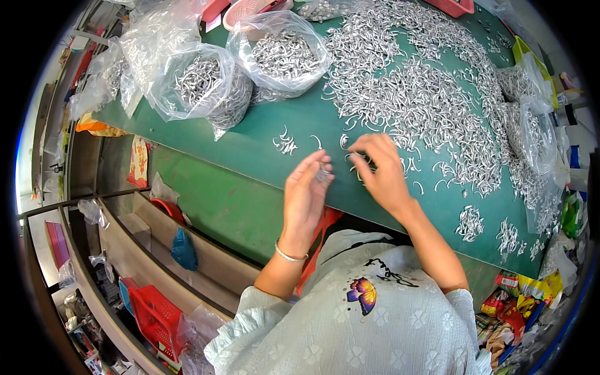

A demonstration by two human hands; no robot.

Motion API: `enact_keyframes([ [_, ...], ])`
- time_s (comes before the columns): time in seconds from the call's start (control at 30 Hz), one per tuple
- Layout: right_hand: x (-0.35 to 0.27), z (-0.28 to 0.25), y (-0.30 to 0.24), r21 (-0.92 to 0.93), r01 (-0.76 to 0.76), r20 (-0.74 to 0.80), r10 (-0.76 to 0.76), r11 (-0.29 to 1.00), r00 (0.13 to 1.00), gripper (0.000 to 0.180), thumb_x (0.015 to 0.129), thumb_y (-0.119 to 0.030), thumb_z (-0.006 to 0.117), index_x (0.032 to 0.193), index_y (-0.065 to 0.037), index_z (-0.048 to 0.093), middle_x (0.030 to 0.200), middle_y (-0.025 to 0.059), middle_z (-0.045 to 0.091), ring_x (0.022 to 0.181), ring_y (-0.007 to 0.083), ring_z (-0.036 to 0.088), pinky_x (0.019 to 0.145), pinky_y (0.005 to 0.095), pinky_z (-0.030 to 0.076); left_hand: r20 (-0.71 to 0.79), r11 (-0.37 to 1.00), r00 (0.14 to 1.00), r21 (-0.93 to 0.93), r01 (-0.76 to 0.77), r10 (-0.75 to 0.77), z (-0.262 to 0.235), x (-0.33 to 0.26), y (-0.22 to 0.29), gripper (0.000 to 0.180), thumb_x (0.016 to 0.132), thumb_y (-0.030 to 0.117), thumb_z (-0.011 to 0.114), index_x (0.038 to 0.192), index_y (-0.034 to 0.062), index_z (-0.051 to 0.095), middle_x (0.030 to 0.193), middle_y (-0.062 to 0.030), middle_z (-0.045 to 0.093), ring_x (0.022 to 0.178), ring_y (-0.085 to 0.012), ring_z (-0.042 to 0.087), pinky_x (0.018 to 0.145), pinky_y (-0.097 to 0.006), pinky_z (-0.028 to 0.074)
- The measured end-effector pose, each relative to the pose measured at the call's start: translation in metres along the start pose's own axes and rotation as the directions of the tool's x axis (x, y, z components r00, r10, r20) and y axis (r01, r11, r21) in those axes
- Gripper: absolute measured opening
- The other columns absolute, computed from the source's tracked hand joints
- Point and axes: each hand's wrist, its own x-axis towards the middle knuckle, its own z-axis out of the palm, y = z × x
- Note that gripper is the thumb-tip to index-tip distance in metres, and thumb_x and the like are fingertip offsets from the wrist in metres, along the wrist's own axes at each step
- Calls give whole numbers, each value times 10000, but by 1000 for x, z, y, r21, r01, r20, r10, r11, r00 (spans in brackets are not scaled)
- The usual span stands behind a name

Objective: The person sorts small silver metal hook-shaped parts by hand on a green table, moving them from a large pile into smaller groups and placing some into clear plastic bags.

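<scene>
My left hand (302, 190) is half closed, palm turned inward, with a few small silver metal pieces (323, 174) at its fingers. Just to its right, my right hand (382, 172) bends thumb and fingers toward each other over a thin curved silver piece (357, 155) at the fingertips. Both hands are above the near edge of the green table (250, 155). A wide heap of curved silver pieces (406, 94) spreads beyond my right hand. One lone curved piece (316, 140) lies past my left fingertips, and a small group (285, 142) lies further left.
Two clear plastic bags (284, 53) (203, 81) filled with silver pieces stand at the far left. Small piles (470, 224) lie near the right front edge. More filled bags (537, 134) line the right side. A red basket (156, 319) sits among shelves at lower left.
</scene>
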Motion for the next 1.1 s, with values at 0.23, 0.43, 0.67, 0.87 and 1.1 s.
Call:
enact_keyframes([
  [0.23, 17, 19, 23, -352, 15, -46, -33, 936, 998, 193, 774, -103, 726, 948, -66, 652, 977, 54, 581, 927, 248, 500, 792, 378, 361, 352, -10, 680, 892, -452, 643, -3, 40, 35, 203, 930, -12, 515, 1112, -21, 607, 1093, -155, 546, 988, -284, 552, 890, -381, 447],
  [0.43, 13, 14, 22, -292, -24, -38, 14, 956, 999, 181, 738, -84, 747, 877, -81, 630, 922, 33, 587, 895, 236, 508, 794, 378, 344, 437, -283, 756, 898, -337, 487, -21, 47, 20, 205, 909, 60, 589, 1108, 58, 635, 1182, -125, 546, 1215, -341, 467, 1098, -572, 255],
  [0.67, 12, 0, 26, -158, -100, -44, 94, 982, 995, 132, 754, -3, 687, 853, -59, 620, 806, 63, 613, 817, 258, 546, 772, 377, 363, 460, -232, 714, 887, -399, 529, -16, 38, 25, 253, 843, 59, 670, 1094, 74, 640, 1232, -95, 542, 1218, -311, 489, 1093, -584, 235],
  [0.87, 12, -6, 29, -221, -67, -75, 51, 973, 996, 110, 785, -28, 678, 889, -57, 654, 853, 79, 610, 851, 271, 540, 781, 387, 372, 546, -197, 715, 834, -516, 437, 12, 27, 8, 295, 799, 55, 707, 1087, 100, 664, 1130, -51, 598, 1033, -237, 549, 927, -396, 327],
  [1.1, 13, -11, 25, -338, 65, 18, -63, 939, 998, 138, 781, -78, 705, 914, -78, 672, 917, 49, 593, 897, 250, 525, 815, 377, 353, 610, -201, 715, 791, -578, 342, 30, 32, -8, 287, 796, 60, 707, 1079, 88, 666, 1055, -43, 595, 949, -221, 546, 873, -371, 311],
])
